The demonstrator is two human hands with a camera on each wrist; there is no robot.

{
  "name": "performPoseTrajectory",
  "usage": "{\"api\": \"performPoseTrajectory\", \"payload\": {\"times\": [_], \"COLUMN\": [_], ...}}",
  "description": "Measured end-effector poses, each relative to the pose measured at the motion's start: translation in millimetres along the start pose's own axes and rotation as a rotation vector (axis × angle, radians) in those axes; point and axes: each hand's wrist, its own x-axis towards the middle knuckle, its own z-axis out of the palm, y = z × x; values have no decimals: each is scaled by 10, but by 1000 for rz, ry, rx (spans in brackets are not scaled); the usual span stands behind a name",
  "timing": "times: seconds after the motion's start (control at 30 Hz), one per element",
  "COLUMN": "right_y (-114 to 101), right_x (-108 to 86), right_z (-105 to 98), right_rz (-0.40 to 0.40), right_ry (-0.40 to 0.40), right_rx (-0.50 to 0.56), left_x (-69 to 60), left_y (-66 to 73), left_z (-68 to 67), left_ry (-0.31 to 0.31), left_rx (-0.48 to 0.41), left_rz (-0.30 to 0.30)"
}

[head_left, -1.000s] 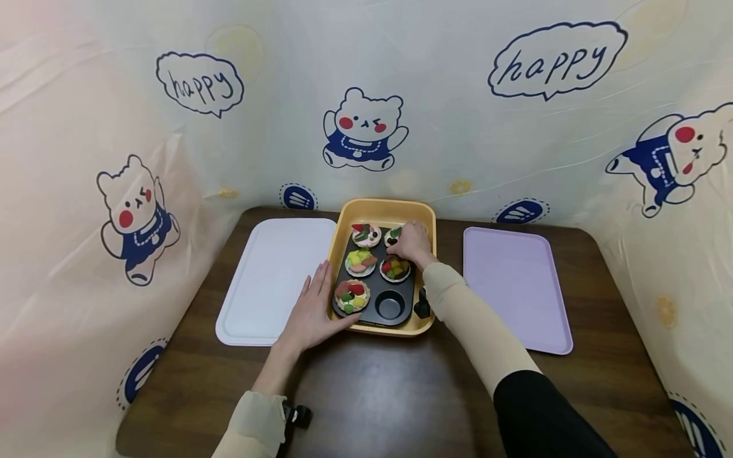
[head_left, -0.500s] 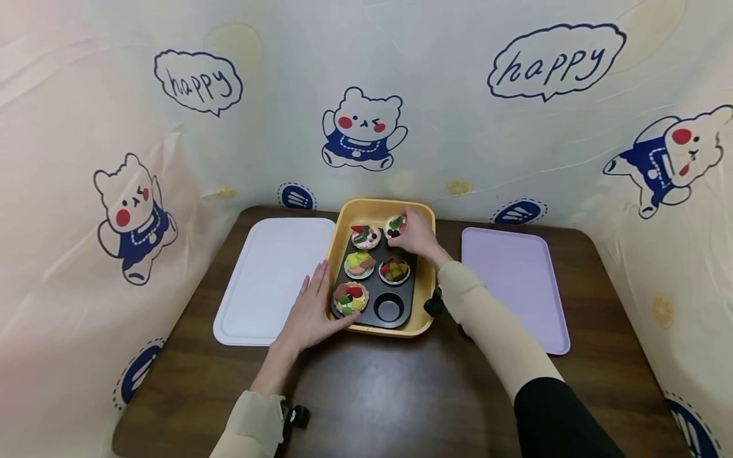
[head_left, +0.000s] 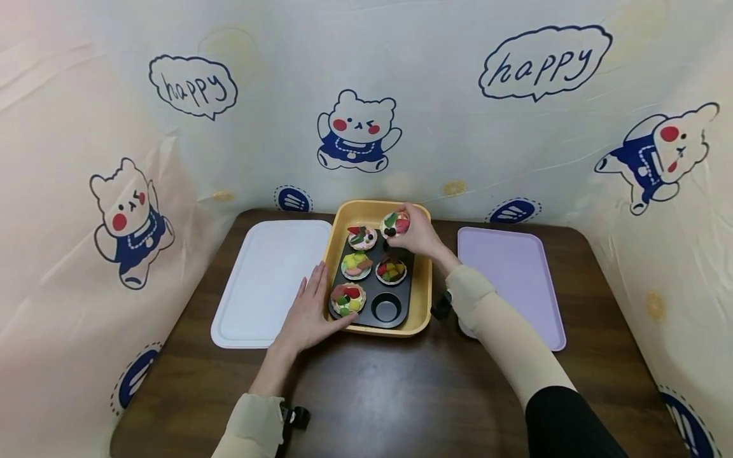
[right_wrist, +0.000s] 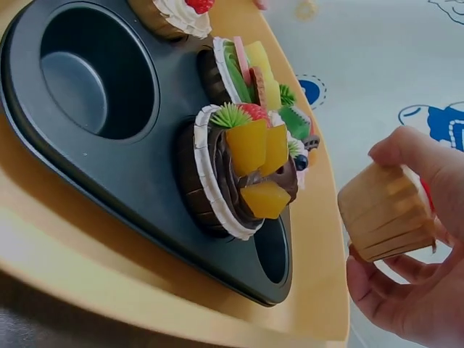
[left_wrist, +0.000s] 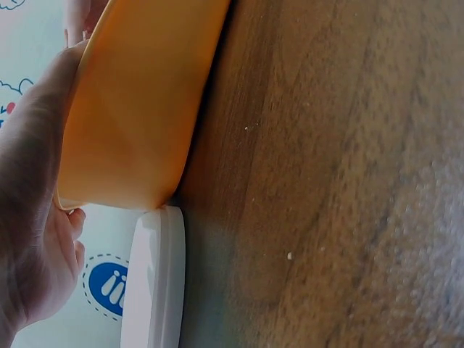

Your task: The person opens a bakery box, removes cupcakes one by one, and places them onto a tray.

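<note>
My right hand point(head_left: 420, 235) grips a toy cupcake point(head_left: 394, 224) topped with red and green pieces, raised over the back right of the dark muffin tin point(head_left: 369, 294). In the right wrist view its pale ridged cup point(right_wrist: 384, 214) sits between thumb and fingers, apart from the tin. A chocolate cupcake with orange cubes point(right_wrist: 261, 167) is in the right middle well. Three more fill the left column, including a large fruit-topped one point(head_left: 347, 299). The front right well point(head_left: 386, 308) is bare. My left hand point(head_left: 312, 315) rests with extended fingers against the yellow tub's point(head_left: 422, 299) front left corner.
The tin sits inside the yellow tub. A white tray point(head_left: 263, 273) lies to the left, its edge close to the tub in the left wrist view. A lilac tray point(head_left: 509, 273) lies to the right. A printed curtain point(head_left: 435, 140) encloses the brown table point(head_left: 395, 388).
My right hand has lifted the cupcake out of the back right well and tilted it, rising slightly toward the tub's back. My left hand stays at the tub's corner.
</note>
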Motion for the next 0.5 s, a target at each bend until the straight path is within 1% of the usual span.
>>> {"api": "performPoseTrajectory", "payload": {"times": [0.1,0.23,0.5], "right_y": [16,39,140], "right_x": [-25,-83,-223], "right_z": [-13,-51,-157], "right_rz": [-8,3,1], "right_ry": [14,35,92], "right_rx": [45,82,155], "left_x": [12,25,10], "left_y": [-8,-15,-30], "left_z": [2,5,16], "left_ry": [2,3,-1], "left_rx": [0,0,-1], "left_rz": [-4,-7,-22]}}
